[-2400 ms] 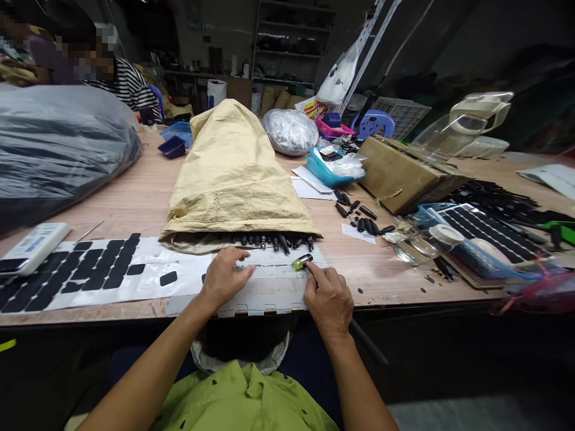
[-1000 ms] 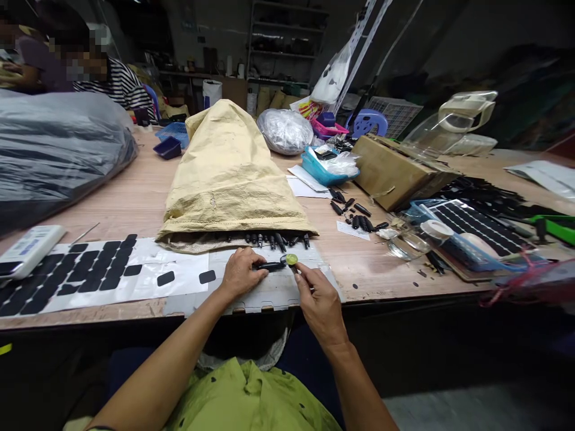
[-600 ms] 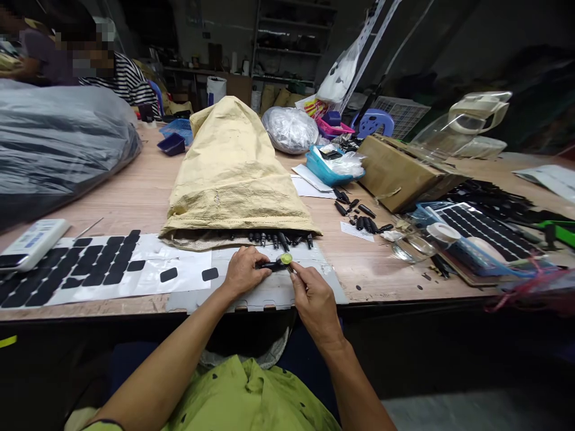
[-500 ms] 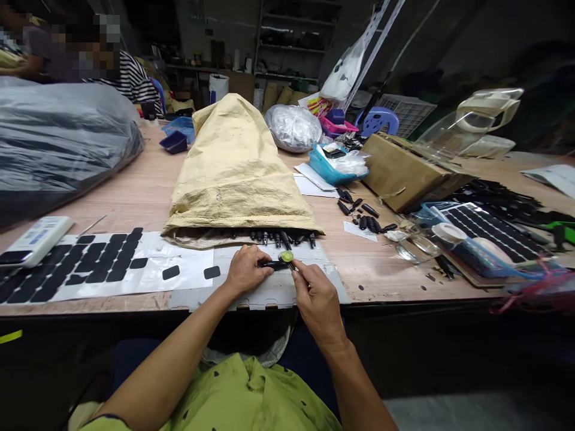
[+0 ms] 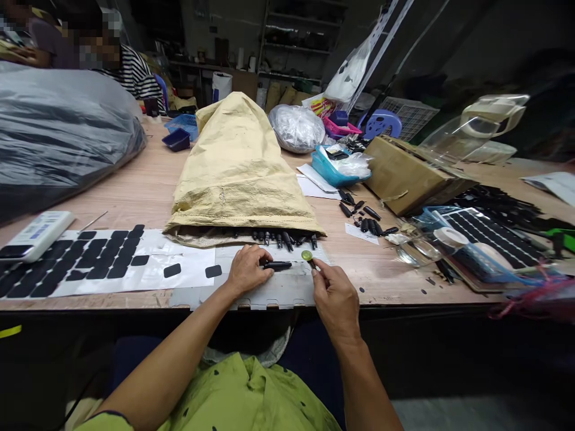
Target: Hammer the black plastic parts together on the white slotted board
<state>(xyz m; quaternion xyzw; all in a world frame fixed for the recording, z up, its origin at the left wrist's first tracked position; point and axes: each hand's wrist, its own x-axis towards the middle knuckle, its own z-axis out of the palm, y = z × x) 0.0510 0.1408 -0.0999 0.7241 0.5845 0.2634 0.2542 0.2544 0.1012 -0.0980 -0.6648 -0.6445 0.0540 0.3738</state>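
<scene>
My left hand (image 5: 248, 269) is closed on a slim black cylindrical piece (image 5: 279, 265) that lies level over the grey board (image 5: 269, 293), its free end pointing right. In my right hand (image 5: 336, 294) is a small hammer (image 5: 306, 255) with a round yellow-green face, gripped by its handle. The hammer head stands a little right of the black piece, apart from it. More black pieces (image 5: 286, 240) stick out from the mouth of a tan woven sack (image 5: 242, 179), just beyond my hands.
On the left are a sheet of black stickers (image 5: 119, 254), a white device (image 5: 38, 234) and a large plastic-wrapped bundle (image 5: 67, 137). Loose black parts (image 5: 368, 224), a blue basket (image 5: 335, 170) and a cardboard box (image 5: 408, 173) stand right. People sit at the far left.
My right hand has moved to the right with the hammer, taking its head off the end of the black piece. My left hand keeps its hold in place.
</scene>
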